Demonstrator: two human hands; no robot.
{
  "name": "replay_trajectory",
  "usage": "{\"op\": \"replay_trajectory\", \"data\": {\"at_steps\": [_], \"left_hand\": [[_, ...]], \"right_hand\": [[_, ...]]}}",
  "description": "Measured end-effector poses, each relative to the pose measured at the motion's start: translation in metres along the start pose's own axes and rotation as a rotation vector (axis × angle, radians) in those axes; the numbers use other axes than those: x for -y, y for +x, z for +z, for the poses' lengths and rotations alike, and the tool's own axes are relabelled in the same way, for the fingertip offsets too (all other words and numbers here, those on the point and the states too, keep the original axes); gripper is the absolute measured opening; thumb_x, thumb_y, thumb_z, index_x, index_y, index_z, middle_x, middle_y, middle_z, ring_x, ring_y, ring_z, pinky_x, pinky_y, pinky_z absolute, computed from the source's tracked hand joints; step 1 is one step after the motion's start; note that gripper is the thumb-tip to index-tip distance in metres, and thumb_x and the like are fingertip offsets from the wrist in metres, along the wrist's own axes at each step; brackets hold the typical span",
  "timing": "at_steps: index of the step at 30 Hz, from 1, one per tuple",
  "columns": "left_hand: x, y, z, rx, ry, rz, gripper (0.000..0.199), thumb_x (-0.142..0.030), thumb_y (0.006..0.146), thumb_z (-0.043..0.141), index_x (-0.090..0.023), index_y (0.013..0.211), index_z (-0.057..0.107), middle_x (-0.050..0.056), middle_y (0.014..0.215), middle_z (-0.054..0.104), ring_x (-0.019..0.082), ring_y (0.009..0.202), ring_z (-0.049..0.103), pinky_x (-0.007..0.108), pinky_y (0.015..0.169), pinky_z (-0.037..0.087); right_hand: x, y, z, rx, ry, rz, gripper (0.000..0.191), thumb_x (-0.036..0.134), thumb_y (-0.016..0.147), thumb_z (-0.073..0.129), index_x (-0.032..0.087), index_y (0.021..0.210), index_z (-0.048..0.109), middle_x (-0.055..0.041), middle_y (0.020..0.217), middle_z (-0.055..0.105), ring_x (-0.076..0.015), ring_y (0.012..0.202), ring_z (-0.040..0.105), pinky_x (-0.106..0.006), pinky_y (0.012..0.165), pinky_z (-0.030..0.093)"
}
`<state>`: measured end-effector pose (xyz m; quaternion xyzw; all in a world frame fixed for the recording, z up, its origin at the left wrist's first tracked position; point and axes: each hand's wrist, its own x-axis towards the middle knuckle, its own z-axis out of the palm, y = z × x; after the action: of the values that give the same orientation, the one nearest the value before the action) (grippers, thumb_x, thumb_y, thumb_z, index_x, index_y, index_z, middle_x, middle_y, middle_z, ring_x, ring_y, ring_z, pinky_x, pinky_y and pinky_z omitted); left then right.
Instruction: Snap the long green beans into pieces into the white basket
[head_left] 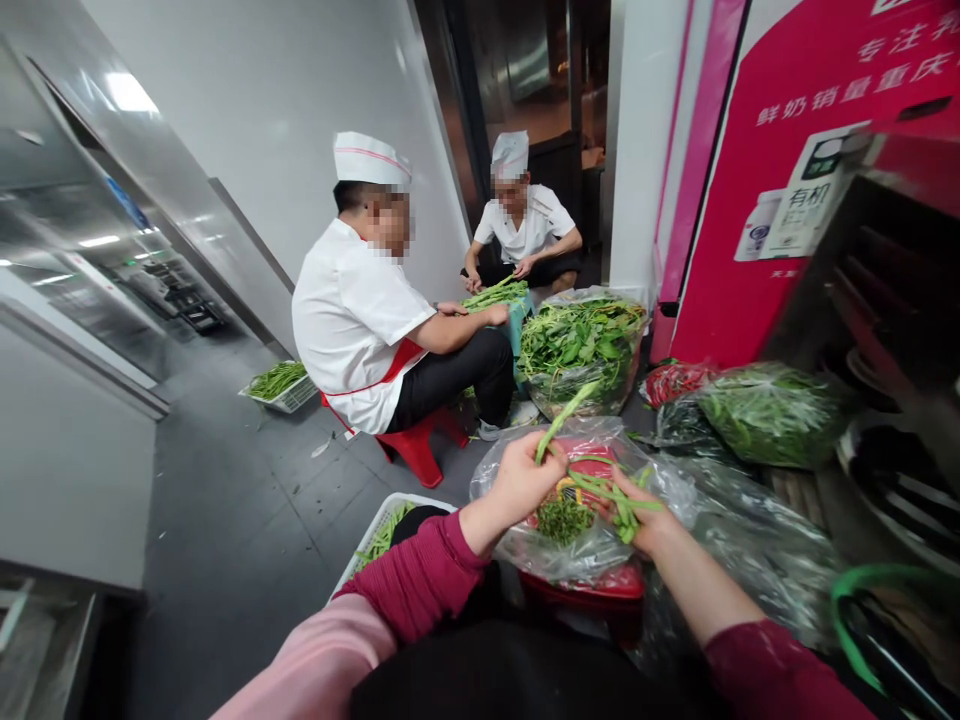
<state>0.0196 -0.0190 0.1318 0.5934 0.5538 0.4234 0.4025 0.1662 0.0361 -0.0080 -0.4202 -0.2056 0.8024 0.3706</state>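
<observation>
My left hand (pixel 521 480) is closed around a thick green vegetable stem (pixel 570 412), which points up and away from the fist. In my right hand (pixel 641 508), several green stems (pixel 624 500) are held between the fingers, some bent and hanging down. Below both hands is a clear plastic bag (pixel 517 545) on something red (pixel 600 595). Short green trimmings (pixel 564 518) lie in the bag. A white basket (pixel 397 505) with green stems stands left of the bag, partly hidden by my left sleeve.
Ahead sits a co-worker in white (pixel 360 320) on a red stool (pixel 420 450); another person (pixel 525 225) crouches farther back. Beside them is a large bag of leafy greens (pixel 581 345). A white basket (pixel 292 395) is at left, a bagged bundle of greens (pixel 772 410) at right.
</observation>
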Motion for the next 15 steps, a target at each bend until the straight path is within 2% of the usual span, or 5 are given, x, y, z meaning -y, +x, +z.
{"op": "replay_trajectory", "data": {"at_steps": [2, 4, 7, 9, 15], "left_hand": [[0.004, 0.008, -0.002, 0.167, -0.143, -0.139, 0.016, -0.03, 0.068, 0.055, -0.015, 0.069, 0.049, -0.007, 0.05, 0.041, 0.003, 0.039, 0.031, 0.017, 0.039, 0.023], [0.014, 0.015, 0.0, 0.252, -0.226, -0.236, 0.019, -0.032, 0.066, 0.058, -0.015, 0.07, 0.049, -0.008, 0.047, 0.038, 0.002, 0.034, 0.026, 0.017, 0.035, 0.017], [0.034, 0.021, 0.005, 0.241, -0.32, -0.331, 0.022, -0.031, 0.062, 0.062, -0.016, 0.072, 0.049, -0.01, 0.044, 0.035, 0.001, 0.032, 0.023, 0.017, 0.034, 0.013], [0.045, 0.024, 0.006, 0.238, -0.41, -0.383, 0.024, -0.029, 0.06, 0.064, -0.016, 0.071, 0.048, -0.011, 0.044, 0.035, 0.001, 0.032, 0.022, 0.016, 0.033, 0.011], [0.064, 0.032, 0.001, 0.129, -0.544, -0.355, 0.032, -0.037, 0.06, 0.067, -0.016, 0.07, 0.046, -0.006, 0.054, 0.048, -0.001, 0.033, 0.021, 0.016, 0.034, 0.012]], "right_hand": [[0.0, -0.011, 0.005, 0.042, -0.01, 0.113, 0.022, 0.037, 0.081, 0.056, 0.018, 0.072, 0.053, -0.0022, 0.064, 0.063, -0.0122, 0.051, 0.06, -0.024, 0.049, 0.052], [-0.003, -0.023, 0.011, 0.168, -0.058, 0.18, 0.024, 0.041, 0.079, 0.058, 0.017, 0.077, 0.054, -0.0026, 0.067, 0.063, -0.0133, 0.052, 0.06, -0.024, 0.046, 0.05], [-0.006, -0.035, 0.013, 0.402, -0.066, 0.184, 0.03, 0.043, 0.069, 0.067, 0.018, 0.079, 0.054, 0.0034, 0.058, 0.055, -0.0085, 0.042, 0.052, -0.019, 0.038, 0.042], [-0.006, -0.038, 0.011, 0.482, -0.067, 0.187, 0.032, 0.041, 0.065, 0.071, 0.017, 0.078, 0.054, 0.0066, 0.052, 0.048, -0.0051, 0.037, 0.044, -0.017, 0.036, 0.037], [-0.005, -0.031, 0.005, 0.446, -0.076, 0.209, 0.031, 0.042, 0.067, 0.07, 0.016, 0.07, 0.053, 0.0074, 0.048, 0.041, -0.0042, 0.038, 0.04, -0.017, 0.038, 0.036]]}}
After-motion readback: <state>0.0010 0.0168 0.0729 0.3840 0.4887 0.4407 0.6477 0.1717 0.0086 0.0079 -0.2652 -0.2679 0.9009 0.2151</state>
